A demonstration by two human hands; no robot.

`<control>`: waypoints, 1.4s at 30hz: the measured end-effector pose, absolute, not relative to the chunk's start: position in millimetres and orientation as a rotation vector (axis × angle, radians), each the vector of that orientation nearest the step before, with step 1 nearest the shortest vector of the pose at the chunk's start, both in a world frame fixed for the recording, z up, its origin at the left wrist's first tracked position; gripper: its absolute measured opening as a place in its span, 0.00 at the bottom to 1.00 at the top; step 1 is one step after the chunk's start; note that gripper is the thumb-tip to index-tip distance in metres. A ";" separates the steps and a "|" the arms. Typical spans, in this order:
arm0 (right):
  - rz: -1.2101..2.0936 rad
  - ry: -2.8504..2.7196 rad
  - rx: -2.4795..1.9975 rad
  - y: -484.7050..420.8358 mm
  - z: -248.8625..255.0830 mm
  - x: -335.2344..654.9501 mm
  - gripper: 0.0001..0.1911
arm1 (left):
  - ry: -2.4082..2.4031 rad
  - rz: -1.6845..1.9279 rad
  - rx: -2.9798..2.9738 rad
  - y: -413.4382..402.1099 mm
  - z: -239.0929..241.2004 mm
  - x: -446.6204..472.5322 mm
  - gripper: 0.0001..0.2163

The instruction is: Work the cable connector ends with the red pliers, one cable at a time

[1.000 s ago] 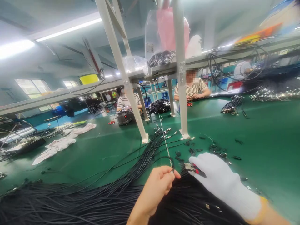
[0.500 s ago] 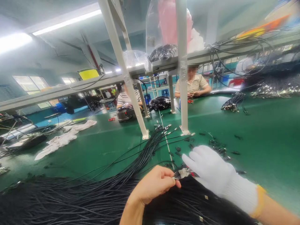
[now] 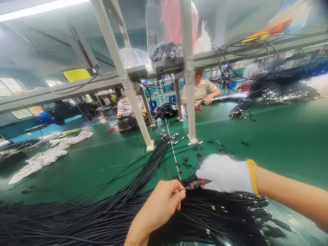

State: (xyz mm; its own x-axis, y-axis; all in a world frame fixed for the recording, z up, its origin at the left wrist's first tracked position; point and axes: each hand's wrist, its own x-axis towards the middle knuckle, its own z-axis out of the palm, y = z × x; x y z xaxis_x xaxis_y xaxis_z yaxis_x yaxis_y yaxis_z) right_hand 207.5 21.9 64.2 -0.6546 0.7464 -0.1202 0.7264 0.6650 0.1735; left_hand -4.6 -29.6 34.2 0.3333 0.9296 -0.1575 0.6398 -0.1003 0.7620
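1. The left hand (image 3: 160, 205), bare, was in the lower middle of the frame, with its fingers curled and its thumb and forefinger pinched on the end of one thin black cable (image 3: 182, 190).
2. The right hand (image 3: 224, 173), in a white knit glove with a yellow cuff, was just to the right of it, closed around small cutters (image 3: 196, 184) with red handles.
3. The metal tip of the cutters pointed left and met the pinched cable end; I could not tell if the blades were closed.
4. Under both hands a big heap of black cables (image 3: 102, 218) covered the bottom of the frame, some with small metal ends.
5. A thinner bundle from this heap ran toward the frame's middle, up to the foot of a white frame leg (image 3: 133, 99).
6. Small black offcuts (image 3: 186, 159) lay scattered on the green table (image 3: 282, 136), just above the gloved hand.
7. White cloths (image 3: 43, 157) lay at the left of the frame.
8. Two other people sat at the far side of the table, in the upper middle, near a coil of black cable (image 3: 166, 110).
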 end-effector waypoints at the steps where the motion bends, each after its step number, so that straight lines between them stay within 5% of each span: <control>1: 0.099 2.680 1.233 23.0 67.0 207.0 0.09 | 1.404 0.506 1.868 -29.4 34.0 -4.8 0.09; 11: -0.840 2.356 1.139 58.1 89.7 208.3 0.14 | 1.400 0.615 1.879 -25.0 37.2 -8.2 0.10; 18: -1.080 2.175 1.135 66.9 91.5 212.2 0.15 | 1.345 0.654 1.847 -25.6 40.4 -5.2 0.09; 33: -0.065 2.713 1.471 28.3 77.0 214.3 0.15 | 1.304 0.735 1.611 -19.1 31.3 -8.7 0.11; 42: 0.502 2.801 1.118 24.4 72.6 205.3 0.13 | 1.252 0.705 1.510 -20.7 38.3 -13.7 0.11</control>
State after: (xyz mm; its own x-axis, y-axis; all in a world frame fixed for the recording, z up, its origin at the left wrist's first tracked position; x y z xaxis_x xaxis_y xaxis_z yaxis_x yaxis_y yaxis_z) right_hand 205.3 24.4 72.6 -0.7293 0.6829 0.0429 0.6552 0.6789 0.3313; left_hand -13.7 -20.7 38.3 0.2917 0.9434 -0.1577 0.3543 0.0466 0.9340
